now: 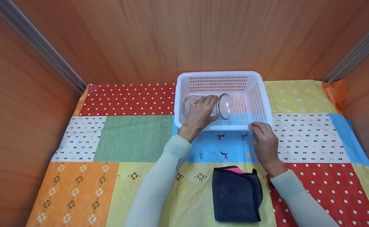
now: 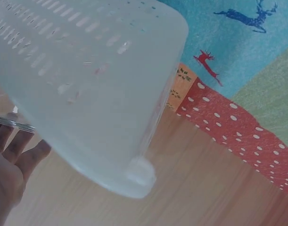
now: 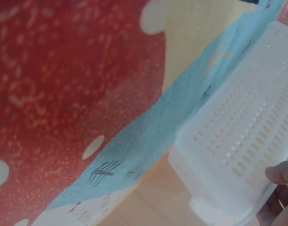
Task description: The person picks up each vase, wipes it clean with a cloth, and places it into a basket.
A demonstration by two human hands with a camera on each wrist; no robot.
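Note:
A clear glass jar (image 1: 225, 106) lies on its side inside a white plastic basket (image 1: 216, 74), its round mouth toward the right. My left hand (image 1: 203, 110) reaches over the basket's near side and grips the jar round its body, hiding part of it. In the left wrist view, fingers of the left hand (image 2: 9, 174) curl at the glass behind the basket wall (image 2: 106, 108). With thumb and fingers, my right hand (image 1: 264, 138) pinches the near rim close to the right corner. The right wrist view shows the right thumb (image 3: 283, 173) on the basket's outer side.
A dark folded fabric item (image 1: 234, 195) with a pink inside lies in front of the basket, between the forearms. The patchwork cloth (image 1: 137, 138) covers the table. Wood-grain panels (image 1: 159, 37) rise behind and on both sides.

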